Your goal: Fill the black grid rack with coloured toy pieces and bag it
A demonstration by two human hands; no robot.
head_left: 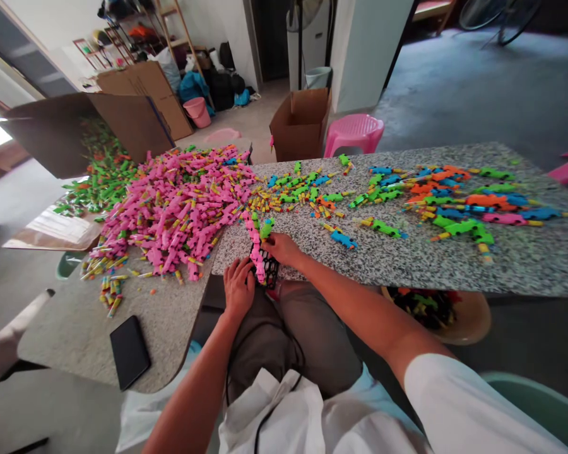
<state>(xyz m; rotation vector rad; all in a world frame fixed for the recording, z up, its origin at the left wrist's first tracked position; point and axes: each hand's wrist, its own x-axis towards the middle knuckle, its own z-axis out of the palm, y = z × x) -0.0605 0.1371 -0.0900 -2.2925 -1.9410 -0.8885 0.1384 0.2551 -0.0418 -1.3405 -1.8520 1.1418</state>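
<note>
A black rack with round holes (269, 265) stands at the near edge of the speckled table, above my lap. A row of pink plastic toy pieces (257, 255) sits along its left side. My left hand (239, 285) lies against that side, fingers stretched out by the pink row. At the rack's far end, my right hand (283, 248) has its fingers pinched at a small green toy piece (266, 228); the fingertips partly hide the grip. Left of the rack rises a large heap of pink toy pieces (180, 202) with yellow ends.
Green, blue and orange toy pieces (454, 189) lie scattered on the speckled tabletop (397, 261). A black phone (130, 352) rests at the left. An open cardboard box (52, 135) spills green pieces. Below the table is a basin (473, 321); a pink stool (355, 131) stands beyond.
</note>
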